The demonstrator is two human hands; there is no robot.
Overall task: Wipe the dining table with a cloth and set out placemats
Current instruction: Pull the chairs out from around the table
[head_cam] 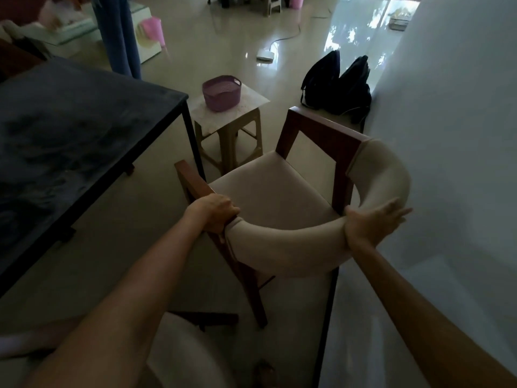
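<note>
A wooden armchair with a cream seat (268, 189) and a curved cream backrest stands in front of me, beside the dark dining table (70, 135) on the left. My left hand (214, 211) grips the chair's left wooden arm where it meets the backrest. My right hand (369, 224) rests on the right part of the padded backrest with its fingers stretched out straight and the thumb against the inner side. No cloth or placemat is in view.
A beige plastic stool (232, 135) carrying a purple basket (222, 92) stands past the table's corner. Two black backpacks (338, 85) lean against the white wall (447, 135) on the right. Another cream chair (184, 357) is at the bottom.
</note>
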